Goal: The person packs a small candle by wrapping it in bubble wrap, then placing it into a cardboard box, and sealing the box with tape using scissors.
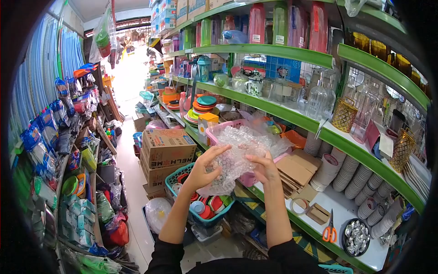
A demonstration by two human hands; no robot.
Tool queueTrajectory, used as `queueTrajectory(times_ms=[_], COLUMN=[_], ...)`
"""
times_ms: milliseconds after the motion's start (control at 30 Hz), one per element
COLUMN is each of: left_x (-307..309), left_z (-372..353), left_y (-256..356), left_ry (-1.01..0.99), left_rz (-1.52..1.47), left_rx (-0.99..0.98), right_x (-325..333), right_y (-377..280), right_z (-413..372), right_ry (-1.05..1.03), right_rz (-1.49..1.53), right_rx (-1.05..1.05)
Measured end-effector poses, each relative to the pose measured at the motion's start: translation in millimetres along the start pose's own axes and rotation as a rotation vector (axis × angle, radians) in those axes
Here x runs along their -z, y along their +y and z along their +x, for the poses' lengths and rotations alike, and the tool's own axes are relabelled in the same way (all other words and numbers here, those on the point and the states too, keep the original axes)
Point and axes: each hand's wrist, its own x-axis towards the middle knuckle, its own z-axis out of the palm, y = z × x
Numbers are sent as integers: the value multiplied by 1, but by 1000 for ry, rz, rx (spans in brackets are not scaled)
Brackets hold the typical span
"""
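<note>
A crumpled sheet of clear bubble wrap (230, 165) is held up in front of me between both hands. My left hand (203, 171) grips its left side, thumb and fingers curved around the edge. On the opposite side my right hand (264, 166) pinches the wrap, with some fingers hidden behind it. Whether something is wrapped inside I cannot tell. Just behind the hands, a pink basket (211, 135) on the shelf holds more bubble wrap (269, 142). Below my left hand stands a teal basket (172, 185) filled with small colourful plastic pieces.
Stacked cartons (166, 153) stand left of the teal basket. On the right-hand shelf lie orange-handled scissors (329, 234), a tape roll (299, 206), flattened cardboard (296, 169) and a black bowl (357, 237) of shiny pieces. Glass bottles (316, 101) line the shelf above. A tiled aisle (127, 182) runs along the left.
</note>
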Motion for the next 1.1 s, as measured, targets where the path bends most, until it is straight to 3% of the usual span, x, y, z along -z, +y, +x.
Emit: queueTrajectory(times_ms=[167,267,333,467,567,633,700,767,833,1000,1100], left_x=[11,18,17,23,26,19,17,20,22,20,18], left_z=[-10,-16,-16,-20,-26,-25,-23,-21,-25,-30,-31], left_y=[10,11,9,-1,-9,-14,-14,-11,-20,-41,-50], left_ry=[83,188,205,204,193,261,327,340,375,439,503], left_rz=[-87,-272,-223,-143,-126,-203,-279,-134,-143,-149,-65], left_rx=[63,243,251,240,243,226,208,183,199,221,145], right_x=[12,18,8,15,19,11,-9,-10,11,19,15], right_y=[-3,2,5,7,12,19,25,29,39,52,56], right_z=[4,7,7,10,11,12,7,5,8,13,7], right_ry=[-41,-11,209,256,292,274,259,241,-59,121,85], right_rz=[-212,-207,-426,-469,-421,179,251,324,-409,-372,-414], right_rx=[33,37,237,292,311,240,115,-8,-20,113,-23])
